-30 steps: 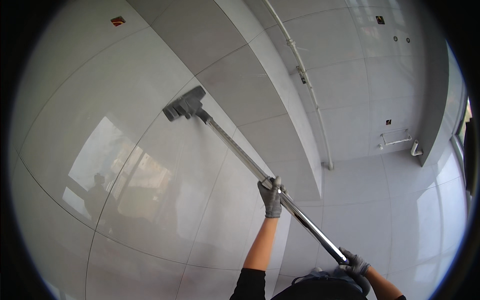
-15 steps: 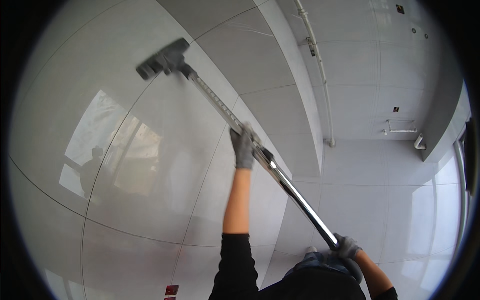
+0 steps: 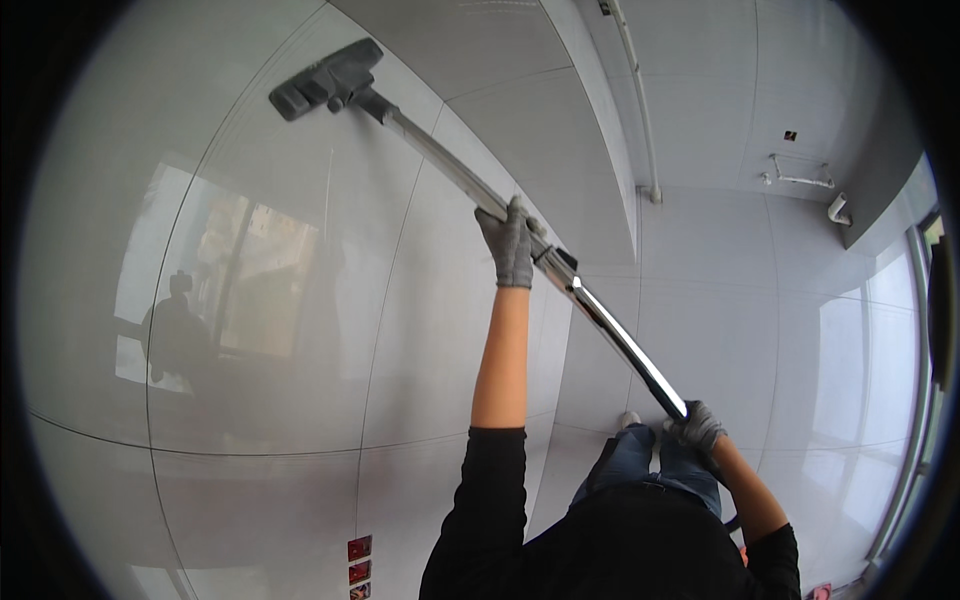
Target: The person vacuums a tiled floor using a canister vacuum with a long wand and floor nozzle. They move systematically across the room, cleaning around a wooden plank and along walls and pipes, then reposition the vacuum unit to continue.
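Note:
My left hand [image 3: 510,245], in a grey glove, is wrapped around the middle of a vacuum cleaner wand [image 3: 625,345], a long shiny metal tube. Lower down, close to my legs, my gloved right hand [image 3: 700,428] grips the wand's near end. At the far end, a wide dark grey vacuum head [image 3: 330,82] is held up against the glossy light tiled wall [image 3: 270,400], just right of a tile joint. The wand slants from lower right to upper left. A black catch [image 3: 562,258] stands out on the tube below my left hand.
A grey boxed ledge [image 3: 510,70] runs beside the wall. Beyond it a white pipe [image 3: 640,110] comes down to a grey tiled surface. At the right are a small pipe frame [image 3: 802,172] and a window frame [image 3: 915,400]. Red wall boxes [image 3: 360,572] sit low in view.
My view has shifted, and the surroundings sit higher in the picture. The vacuum head has slid along the wall back toward me, off the tile joint it crossed. Both hands keep their hold.

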`<state>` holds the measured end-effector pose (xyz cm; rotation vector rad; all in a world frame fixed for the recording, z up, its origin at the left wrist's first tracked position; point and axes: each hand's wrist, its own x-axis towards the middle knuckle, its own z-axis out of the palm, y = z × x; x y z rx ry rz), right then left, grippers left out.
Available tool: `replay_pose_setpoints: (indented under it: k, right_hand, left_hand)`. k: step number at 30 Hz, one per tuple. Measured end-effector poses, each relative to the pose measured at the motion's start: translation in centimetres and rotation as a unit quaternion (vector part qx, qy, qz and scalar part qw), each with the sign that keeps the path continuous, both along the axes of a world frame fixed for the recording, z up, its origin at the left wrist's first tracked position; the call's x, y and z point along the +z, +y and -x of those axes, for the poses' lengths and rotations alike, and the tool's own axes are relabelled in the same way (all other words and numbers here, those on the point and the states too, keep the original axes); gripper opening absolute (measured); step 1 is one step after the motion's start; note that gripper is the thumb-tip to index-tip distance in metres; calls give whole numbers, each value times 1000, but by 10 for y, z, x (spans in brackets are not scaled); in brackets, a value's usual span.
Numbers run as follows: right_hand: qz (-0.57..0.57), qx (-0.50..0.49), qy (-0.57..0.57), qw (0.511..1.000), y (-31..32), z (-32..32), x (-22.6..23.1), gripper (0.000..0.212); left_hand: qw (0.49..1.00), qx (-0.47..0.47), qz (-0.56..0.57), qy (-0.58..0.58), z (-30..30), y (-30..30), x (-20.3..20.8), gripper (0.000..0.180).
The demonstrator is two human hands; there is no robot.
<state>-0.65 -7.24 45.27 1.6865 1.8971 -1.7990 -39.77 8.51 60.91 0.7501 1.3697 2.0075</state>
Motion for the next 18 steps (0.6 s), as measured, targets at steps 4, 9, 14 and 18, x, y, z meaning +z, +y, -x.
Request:
replay_pose_setpoints:
  k: [4, 9, 14, 18]
  right_hand:
    - [85, 14, 14, 996, -12, -23, 20, 21]
    - [119, 136, -206, 962, -133, -140, 18, 35]
    - [115, 140, -257, 949, -164, -152, 18, 42]
    - [144, -59, -52, 986, -119, -48, 28, 26]
  left_hand:
    - [996, -40, -17, -77, -24, -20, -11, 26]
    - [962, 29, 160, -218, -121, -170, -125, 33]
    - [943, 30, 205, -260, -134, -197, -149, 33]
    - [982, -39, 136, -128, -56, -91, -79, 29]
